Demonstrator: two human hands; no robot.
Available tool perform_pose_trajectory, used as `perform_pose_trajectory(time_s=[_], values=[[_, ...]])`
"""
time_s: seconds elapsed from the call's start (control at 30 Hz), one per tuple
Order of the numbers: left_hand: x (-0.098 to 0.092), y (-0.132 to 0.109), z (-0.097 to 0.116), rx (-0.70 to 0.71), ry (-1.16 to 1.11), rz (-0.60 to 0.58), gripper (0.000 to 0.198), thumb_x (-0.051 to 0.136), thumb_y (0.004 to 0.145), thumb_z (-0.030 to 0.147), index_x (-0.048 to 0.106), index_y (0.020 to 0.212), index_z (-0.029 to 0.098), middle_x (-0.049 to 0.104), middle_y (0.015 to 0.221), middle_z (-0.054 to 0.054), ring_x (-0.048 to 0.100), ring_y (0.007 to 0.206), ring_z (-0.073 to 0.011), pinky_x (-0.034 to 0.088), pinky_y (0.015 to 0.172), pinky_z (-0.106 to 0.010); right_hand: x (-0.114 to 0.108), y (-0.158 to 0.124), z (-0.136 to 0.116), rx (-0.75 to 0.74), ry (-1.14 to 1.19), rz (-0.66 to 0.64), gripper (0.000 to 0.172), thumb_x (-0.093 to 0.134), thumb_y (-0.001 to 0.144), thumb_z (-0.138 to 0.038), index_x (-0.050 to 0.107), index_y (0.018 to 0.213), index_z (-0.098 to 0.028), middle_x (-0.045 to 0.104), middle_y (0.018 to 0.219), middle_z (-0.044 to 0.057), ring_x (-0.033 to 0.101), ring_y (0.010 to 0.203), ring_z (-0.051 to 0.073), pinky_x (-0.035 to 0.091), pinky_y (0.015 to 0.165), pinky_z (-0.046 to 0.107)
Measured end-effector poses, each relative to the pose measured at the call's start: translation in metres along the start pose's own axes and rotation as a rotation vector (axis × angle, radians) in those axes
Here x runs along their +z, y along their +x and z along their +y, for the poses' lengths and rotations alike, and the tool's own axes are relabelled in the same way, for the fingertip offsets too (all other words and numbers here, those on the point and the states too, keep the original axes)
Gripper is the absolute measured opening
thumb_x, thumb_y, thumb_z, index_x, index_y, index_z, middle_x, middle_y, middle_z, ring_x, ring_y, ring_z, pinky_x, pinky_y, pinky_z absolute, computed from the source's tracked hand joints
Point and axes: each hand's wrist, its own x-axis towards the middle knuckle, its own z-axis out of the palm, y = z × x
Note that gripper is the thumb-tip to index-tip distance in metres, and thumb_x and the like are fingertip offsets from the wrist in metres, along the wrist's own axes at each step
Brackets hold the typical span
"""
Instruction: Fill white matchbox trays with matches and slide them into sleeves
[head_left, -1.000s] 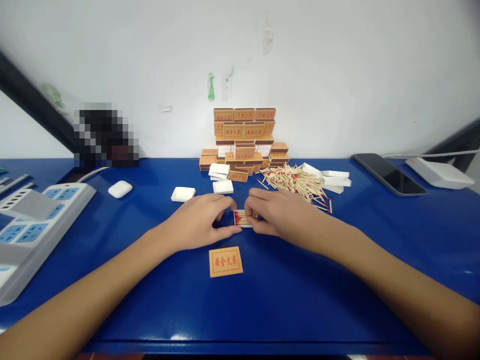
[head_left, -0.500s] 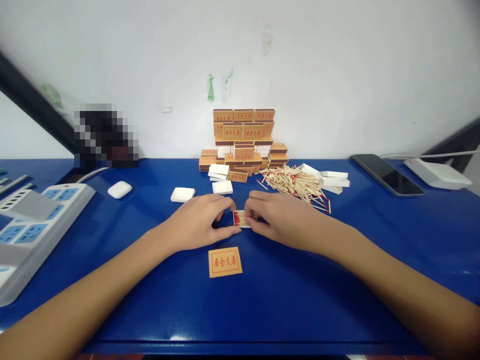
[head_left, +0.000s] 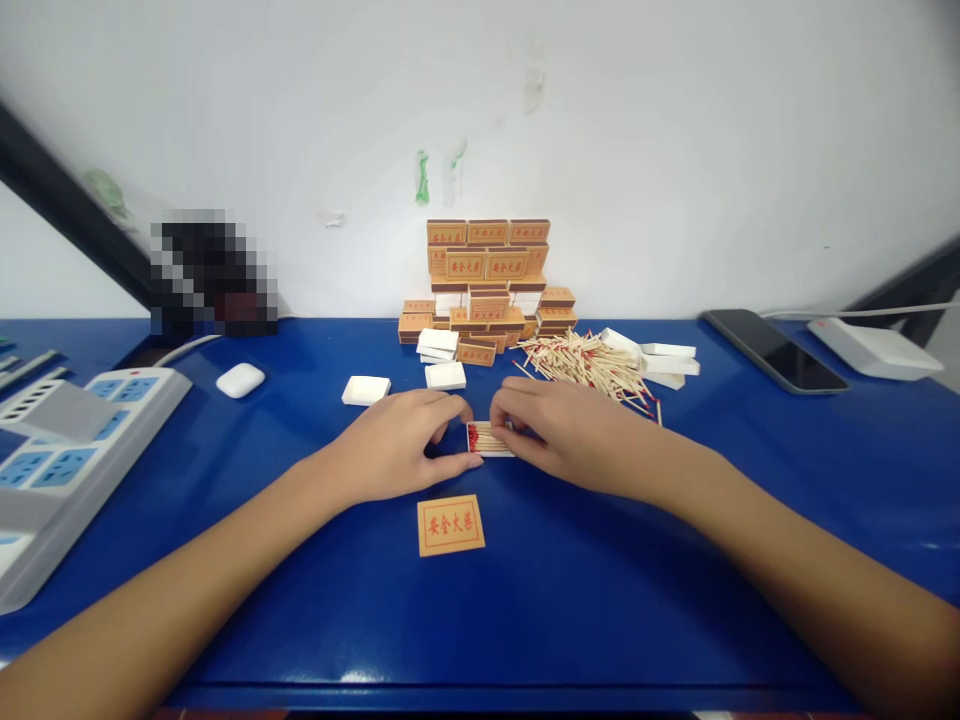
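A small white tray filled with red-tipped matches (head_left: 487, 438) lies on the blue table (head_left: 570, 580) between my hands. My left hand (head_left: 409, 445) curls round its left end, thumb and fingers closed on it. My right hand (head_left: 559, 428) pinches at the matches on the tray's right side. An orange matchbox sleeve (head_left: 451, 525) lies flat just in front of the tray. A loose heap of matches (head_left: 592, 362) lies behind my right hand.
A stack of orange matchboxes (head_left: 487, 275) stands against the wall, with empty white trays (head_left: 366, 389) (head_left: 667, 360) to either side. A white earbud case (head_left: 240, 379) and power strip (head_left: 67, 440) lie at the left, a phone (head_left: 776, 349) at the right.
My right hand has drawn back slightly to the right, uncovering more of the match tray. The left hand has stayed in place.
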Motion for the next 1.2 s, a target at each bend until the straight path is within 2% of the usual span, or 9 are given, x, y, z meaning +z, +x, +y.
perform_pose_trajectory(time_s=[0.17,0.3,0.4,0.53,0.63,0.73,0.9,1.07,1.2], values=[[0.000,-0.001,0.000,0.005,-0.015,0.015,0.032,0.070,0.095,0.049,0.068,0.110,0.021,0.061,0.078,0.000,0.059,0.074,-0.0182,0.041,0.064,-0.030,-0.012,0.002,0.031,0.170,-0.105,0.208,0.015,0.054,0.097,-0.022,0.063,0.086,-0.019,0.066,0.083,0.005,0.055,0.071,0.017,0.035,0.066,0.031],[-0.001,-0.001,0.000,-0.009,-0.015,0.011,0.033,0.070,0.094,0.049,0.068,0.110,0.021,0.061,0.080,0.000,0.060,0.074,-0.0181,0.040,0.064,-0.030,-0.008,0.004,0.051,0.320,-0.151,0.153,0.015,0.059,0.092,-0.027,0.063,0.080,-0.020,0.067,0.079,0.004,0.055,0.067,0.018,0.035,0.062,0.031],[-0.002,-0.001,0.001,-0.010,-0.011,0.002,0.033,0.070,0.095,0.049,0.068,0.111,0.021,0.061,0.080,0.000,0.060,0.075,-0.0184,0.041,0.064,-0.031,0.002,0.008,0.054,0.354,-0.183,0.146,0.017,0.060,0.093,-0.032,0.064,0.081,-0.020,0.068,0.080,0.005,0.057,0.069,0.019,0.035,0.062,0.031],[-0.002,-0.001,0.002,-0.008,-0.008,0.010,0.034,0.069,0.095,0.050,0.069,0.111,0.021,0.061,0.078,0.000,0.059,0.074,-0.0183,0.040,0.063,-0.030,0.011,0.014,0.053,0.423,-0.220,0.179,0.019,0.054,0.098,-0.026,0.065,0.084,-0.019,0.071,0.082,0.007,0.060,0.071,0.020,0.037,0.063,0.031],[-0.001,-0.001,0.002,-0.005,-0.009,0.014,0.034,0.069,0.095,0.051,0.069,0.111,0.021,0.061,0.078,0.000,0.059,0.073,-0.0179,0.041,0.062,-0.030,0.011,0.013,0.053,0.377,-0.257,0.115,0.018,0.051,0.101,-0.023,0.065,0.090,-0.017,0.072,0.090,0.010,0.064,0.077,0.022,0.038,0.065,0.032],[-0.001,-0.001,0.002,-0.001,-0.013,0.015,0.033,0.069,0.095,0.050,0.069,0.110,0.021,0.061,0.078,0.000,0.059,0.073,-0.0179,0.041,0.063,-0.031,0.005,0.008,0.046,0.260,-0.241,0.055,0.019,0.049,0.105,-0.026,0.063,0.096,-0.016,0.072,0.100,0.012,0.065,0.082,0.023,0.039,0.067,0.032],[-0.001,-0.001,0.002,-0.014,-0.014,-0.003,0.033,0.070,0.094,0.049,0.068,0.110,0.021,0.061,0.080,0.000,0.059,0.076,-0.0186,0.041,0.066,-0.031,-0.005,0.000,0.012,0.079,-0.088,-0.031,0.018,0.048,0.108,-0.028,0.060,0.098,-0.019,0.070,0.101,0.008,0.064,0.082,0.020,0.040,0.068,0.031],[-0.001,0.000,0.002,-0.020,-0.004,-0.015,0.032,0.070,0.095,0.050,0.066,0.105,0.020,0.060,0.079,0.000,0.059,0.076,-0.0192,0.040,0.065,-0.031,-0.003,-0.001,-0.008,0.069,-0.161,-0.129,0.019,0.048,0.107,-0.026,0.060,0.096,-0.017,0.068,0.099,0.007,0.059,0.069,0.017,0.033,0.060,0.031],[-0.002,0.000,0.002,-0.024,-0.008,-0.019,0.032,0.070,0.095,0.050,0.066,0.106,0.020,0.060,0.079,0.000,0.058,0.076,-0.0191,0.039,0.065,-0.031,-0.002,-0.001,-0.003,0.031,-0.098,-0.073,0.021,0.047,0.107,-0.024,0.060,0.092,-0.019,0.068,0.096,0.006,0.061,0.075,0.017,0.036,0.064,0.030]])
